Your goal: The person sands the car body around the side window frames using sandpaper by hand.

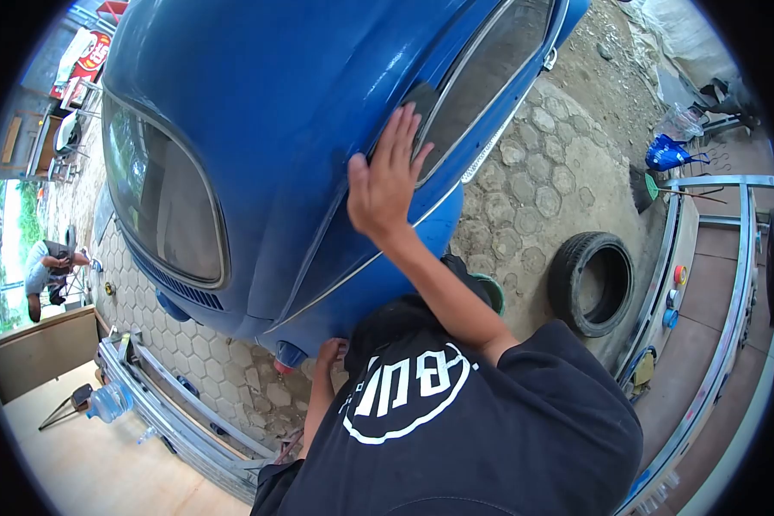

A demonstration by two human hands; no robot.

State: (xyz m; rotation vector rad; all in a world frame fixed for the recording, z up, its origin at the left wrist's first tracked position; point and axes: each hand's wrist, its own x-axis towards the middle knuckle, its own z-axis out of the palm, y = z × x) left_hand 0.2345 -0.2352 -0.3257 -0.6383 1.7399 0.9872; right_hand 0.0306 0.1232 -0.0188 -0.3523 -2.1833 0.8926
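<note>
My right hand [385, 176] lies on the blue car [292, 112], beside the rear end of its side window [486, 82]. Its fingers are stretched out and the thumb is apart. A dark, curved patch [419, 101] shows at the fingertips; whether it is part of the body or something under the hand, I cannot make out. Low down, my left hand [330, 351] is at the car's lower rear, close to the blue lamp housing [291, 353] with a red end. Its fingers are mostly hidden. The car's rear window [165, 189] is at the left.
A loose tyre [590, 284] lies on the hexagonal paving to the right, near a metal-framed ledge [740, 258]. At lower left are metal bars [181, 421] and a clear plastic bottle [110, 402]. Another person [50, 271] is at the far left.
</note>
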